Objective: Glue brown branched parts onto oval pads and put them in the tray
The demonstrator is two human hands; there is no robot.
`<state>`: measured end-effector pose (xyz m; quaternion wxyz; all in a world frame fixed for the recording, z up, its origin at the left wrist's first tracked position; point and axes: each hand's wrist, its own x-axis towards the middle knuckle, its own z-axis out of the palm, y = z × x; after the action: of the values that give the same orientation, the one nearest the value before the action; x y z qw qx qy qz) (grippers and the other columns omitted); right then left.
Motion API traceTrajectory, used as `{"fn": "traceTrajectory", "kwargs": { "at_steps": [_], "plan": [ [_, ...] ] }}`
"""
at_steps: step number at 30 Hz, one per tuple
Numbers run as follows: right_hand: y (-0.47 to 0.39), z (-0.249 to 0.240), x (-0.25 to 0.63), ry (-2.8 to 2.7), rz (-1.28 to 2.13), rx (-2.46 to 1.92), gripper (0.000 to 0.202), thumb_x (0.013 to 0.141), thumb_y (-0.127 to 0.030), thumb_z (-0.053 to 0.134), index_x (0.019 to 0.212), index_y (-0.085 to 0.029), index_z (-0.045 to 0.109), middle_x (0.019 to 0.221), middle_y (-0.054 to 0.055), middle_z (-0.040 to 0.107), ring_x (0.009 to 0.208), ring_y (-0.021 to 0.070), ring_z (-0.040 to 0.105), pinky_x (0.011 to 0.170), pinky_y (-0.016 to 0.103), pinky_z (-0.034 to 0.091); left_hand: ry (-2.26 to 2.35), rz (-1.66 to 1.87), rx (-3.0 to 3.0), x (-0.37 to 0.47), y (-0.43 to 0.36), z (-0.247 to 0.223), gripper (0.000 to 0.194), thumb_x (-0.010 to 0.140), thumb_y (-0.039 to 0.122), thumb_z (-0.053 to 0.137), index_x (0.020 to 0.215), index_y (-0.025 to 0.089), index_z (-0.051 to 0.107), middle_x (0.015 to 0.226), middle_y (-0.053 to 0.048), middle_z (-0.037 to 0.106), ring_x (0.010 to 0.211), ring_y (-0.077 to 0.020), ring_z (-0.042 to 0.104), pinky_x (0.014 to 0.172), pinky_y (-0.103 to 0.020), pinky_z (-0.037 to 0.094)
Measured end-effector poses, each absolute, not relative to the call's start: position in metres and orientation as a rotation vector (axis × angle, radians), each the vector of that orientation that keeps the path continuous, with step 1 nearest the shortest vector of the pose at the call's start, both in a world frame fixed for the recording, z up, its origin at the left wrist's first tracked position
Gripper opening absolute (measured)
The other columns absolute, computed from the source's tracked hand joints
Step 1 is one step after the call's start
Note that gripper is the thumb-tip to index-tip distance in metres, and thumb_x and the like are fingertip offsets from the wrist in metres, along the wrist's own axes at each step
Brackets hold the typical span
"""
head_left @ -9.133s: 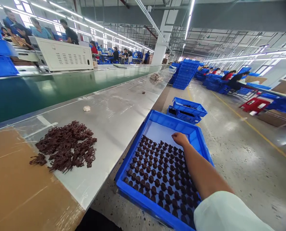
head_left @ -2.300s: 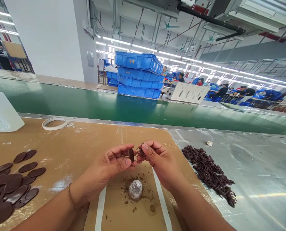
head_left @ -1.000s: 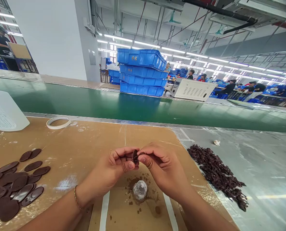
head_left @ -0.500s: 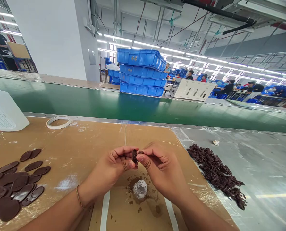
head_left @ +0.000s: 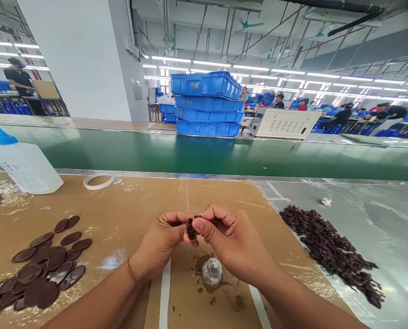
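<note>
Above the cardboard, my left hand [head_left: 166, 237] is closed on a small dark brown disc [head_left: 190, 229], seen nearly edge-on. My right hand [head_left: 228, 237] pinches a small dark brown piece [head_left: 197, 216] against that disc; most of this piece is hidden by the thumb and fingers. Both hands meet at the fingertips. Just below them stands a small glass jar [head_left: 212, 273] with whitish smears, ringed by brown spots. To the left lies a heap of flat oval brown discs [head_left: 56, 259]. On the right is a long pile of small dark brown pieces [head_left: 327, 249].
A white bottle with a blue nozzle [head_left: 27, 167] and a tape roll [head_left: 99, 181] lie near the back edge of the cardboard [head_left: 149, 192]. Behind runs a green conveyor belt [head_left: 149, 151]. Stacked blue crates [head_left: 209, 104] and a cream metal box [head_left: 286, 123] stand beyond it. Several people work farther off.
The disc in my left hand has tilted, and my right fingers have closed in against it. The view has turned slightly left, bringing the bottle's nozzle into sight.
</note>
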<state>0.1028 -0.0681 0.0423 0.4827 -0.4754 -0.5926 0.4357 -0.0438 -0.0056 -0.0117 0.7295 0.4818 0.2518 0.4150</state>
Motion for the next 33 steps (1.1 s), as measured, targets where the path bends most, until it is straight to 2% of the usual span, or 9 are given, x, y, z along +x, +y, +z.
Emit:
{"fn": "traceTrajectory", "kwargs": {
  "at_steps": [6, 10, 13, 20, 26, 30, 33],
  "plan": [
    [-0.064, 0.050, 0.097, -1.546, 0.952, -1.265, 0.024, 0.090, -0.033, 0.056, 0.069, -0.021, 0.056, 0.069, 0.002, 0.069, 0.067, 0.0183, 0.060, 0.069, 0.034, 0.046, 0.457, 0.967, 0.941, -0.042, -0.006, -0.008, 0.020, 0.057, 0.026, 0.091, 0.067, 0.018, 0.076, 0.067, 0.001, 0.070, 0.056, -0.0085, 0.056, 0.062, -0.021, 0.048],
    [-0.061, 0.051, 0.095, -1.575, 0.916, -1.267, 0.023, 0.091, -0.031, 0.055, 0.070, -0.021, 0.058, 0.073, 0.001, 0.072, 0.065, 0.0171, 0.059, 0.064, 0.032, 0.046, 0.489, 0.990, 0.861, -0.041, -0.007, -0.004, 0.024, 0.049, 0.024, 0.094, 0.062, 0.017, 0.075, 0.060, 0.001, 0.068, 0.052, -0.0093, 0.055, 0.058, -0.022, 0.047],
    [-0.061, 0.050, 0.095, -1.578, 0.917, -1.269, 0.024, 0.091, -0.032, 0.055, 0.069, -0.021, 0.058, 0.074, 0.001, 0.073, 0.065, 0.0173, 0.059, 0.062, 0.032, 0.045, 0.520, 0.972, 0.845, -0.039, -0.007, -0.003, 0.025, 0.048, 0.023, 0.094, 0.056, 0.017, 0.072, 0.055, 0.001, 0.065, 0.051, -0.0101, 0.054, 0.056, -0.023, 0.046],
    [-0.068, 0.048, 0.097, -1.541, 0.953, -1.271, 0.025, 0.090, -0.035, 0.056, 0.069, -0.022, 0.057, 0.074, 0.002, 0.072, 0.067, 0.0181, 0.059, 0.061, 0.032, 0.044, 0.552, 0.959, 0.840, -0.038, -0.009, -0.006, 0.034, 0.043, 0.030, 0.097, 0.064, 0.016, 0.074, 0.059, -0.002, 0.067, 0.053, -0.0124, 0.056, 0.059, -0.026, 0.047],
    [-0.067, 0.048, 0.102, -1.468, 1.030, -1.253, 0.025, 0.090, -0.039, 0.062, 0.073, -0.021, 0.062, 0.074, 0.002, 0.073, 0.065, 0.0153, 0.058, 0.062, 0.029, 0.045, 0.477, 0.945, 0.829, -0.035, -0.014, -0.003, 0.031, 0.045, 0.031, 0.096, 0.059, 0.018, 0.072, 0.065, 0.001, 0.069, 0.055, -0.0105, 0.058, 0.060, -0.024, 0.049],
    [-0.067, 0.051, 0.106, -1.436, 1.111, -1.135, 0.024, 0.088, -0.038, 0.065, 0.073, -0.020, 0.065, 0.073, 0.002, 0.072, 0.067, 0.0146, 0.062, 0.067, 0.028, 0.049, 0.437, 0.952, 0.827, -0.036, -0.014, -0.007, 0.028, 0.051, 0.028, 0.095, 0.068, 0.019, 0.074, 0.074, 0.000, 0.072, 0.061, -0.0120, 0.063, 0.066, -0.025, 0.052],
    [-0.068, 0.056, 0.108, -1.489, 1.033, -1.154, 0.026, 0.091, -0.033, 0.061, 0.071, -0.019, 0.070, 0.072, 0.002, 0.071, 0.068, 0.0151, 0.062, 0.068, 0.028, 0.049, 0.442, 0.954, 0.831, -0.038, -0.013, -0.009, 0.026, 0.055, 0.025, 0.093, 0.075, 0.019, 0.077, 0.079, -0.001, 0.073, 0.068, -0.0135, 0.064, 0.070, -0.027, 0.053]
  ]
}}
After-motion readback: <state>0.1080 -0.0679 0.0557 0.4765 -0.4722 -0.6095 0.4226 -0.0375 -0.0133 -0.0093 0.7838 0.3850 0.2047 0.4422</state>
